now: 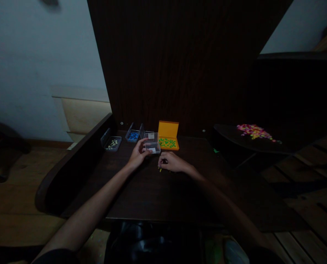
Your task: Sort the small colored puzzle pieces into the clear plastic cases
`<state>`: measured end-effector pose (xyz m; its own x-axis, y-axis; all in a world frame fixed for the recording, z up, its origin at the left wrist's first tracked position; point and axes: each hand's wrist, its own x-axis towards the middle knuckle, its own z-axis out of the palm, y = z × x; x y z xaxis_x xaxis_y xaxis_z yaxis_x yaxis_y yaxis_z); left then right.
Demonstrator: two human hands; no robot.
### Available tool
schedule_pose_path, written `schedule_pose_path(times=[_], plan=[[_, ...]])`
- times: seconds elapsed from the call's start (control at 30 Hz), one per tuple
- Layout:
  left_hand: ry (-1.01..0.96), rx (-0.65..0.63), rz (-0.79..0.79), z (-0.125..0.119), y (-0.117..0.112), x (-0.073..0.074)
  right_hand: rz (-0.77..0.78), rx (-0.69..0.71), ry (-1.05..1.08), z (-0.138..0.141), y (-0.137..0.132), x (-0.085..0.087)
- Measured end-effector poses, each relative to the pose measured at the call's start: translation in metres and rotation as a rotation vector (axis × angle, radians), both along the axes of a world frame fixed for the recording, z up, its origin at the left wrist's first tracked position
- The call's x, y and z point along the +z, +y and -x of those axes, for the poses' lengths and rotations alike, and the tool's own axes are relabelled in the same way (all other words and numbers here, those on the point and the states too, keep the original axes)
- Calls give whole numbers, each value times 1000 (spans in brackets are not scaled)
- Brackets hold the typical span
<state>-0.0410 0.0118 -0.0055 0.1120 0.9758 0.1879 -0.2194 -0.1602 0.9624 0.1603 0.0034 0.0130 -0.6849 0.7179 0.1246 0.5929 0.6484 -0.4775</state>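
My left hand (137,156) grips a small clear plastic box (155,149) by its left side, thumb at the front, with the box's hinged lid raised. Pale labels or patches show on the lid and inside. Just to the right and nearer me, my right hand (172,162) is low over the dark desk, thumb and fingers curled together in a pinch. Whatever is between those fingertips is too small to make out. Tiny yellow pieces (160,169) lie on the wood right under them.
Behind my hands stands an open orange box (168,129) of small green pieces. To the left are open clear boxes, one with blue pieces (133,136), one with pale pieces (113,143). A pink and multicoloured pile (253,131) lies on a dark ledge at right.
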Motion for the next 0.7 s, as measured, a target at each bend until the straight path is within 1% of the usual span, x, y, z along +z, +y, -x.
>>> schedule_pose_path(times=[0.13,0.27,0.47,0.7], plan=[[-11,3,10,0,0,0,30,-12,33,-12,-3,4],[-14,-11,26,-1,-1,0,51,15,40,-19,-8,2],[-11,-6,30,-1,-1,0,7,13,-33,-18,-12,-2],[-11,1,15,-1,1,-2,-44,2,-29,-23,-12,-6]])
